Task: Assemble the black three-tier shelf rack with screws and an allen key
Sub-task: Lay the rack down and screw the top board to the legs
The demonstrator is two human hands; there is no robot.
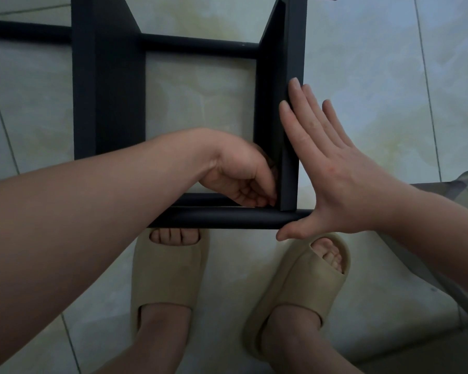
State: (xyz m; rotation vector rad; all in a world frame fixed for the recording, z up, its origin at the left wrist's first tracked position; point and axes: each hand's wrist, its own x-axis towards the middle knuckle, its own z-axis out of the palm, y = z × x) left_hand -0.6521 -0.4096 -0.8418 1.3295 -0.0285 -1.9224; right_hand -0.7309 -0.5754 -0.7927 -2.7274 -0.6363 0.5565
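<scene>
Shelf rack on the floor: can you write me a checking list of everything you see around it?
Surface: pale tiled floor.
Job's things: black shelf rack on the floor; screws and allen key not seen.
Clutter: nothing seen.
Hands: right hand flat against the rack's right panel; left hand curled inside the near corner, its hold hidden.
Cables: nothing seen.
Surroundings: beige slippers on the person's feet; grey cloth at right.

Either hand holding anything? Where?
Right hand flat against the panel's outer face, gripping nothing. Left hand curls at the inner corner by the tube; what it pinches, if anything, is hidden.
</scene>
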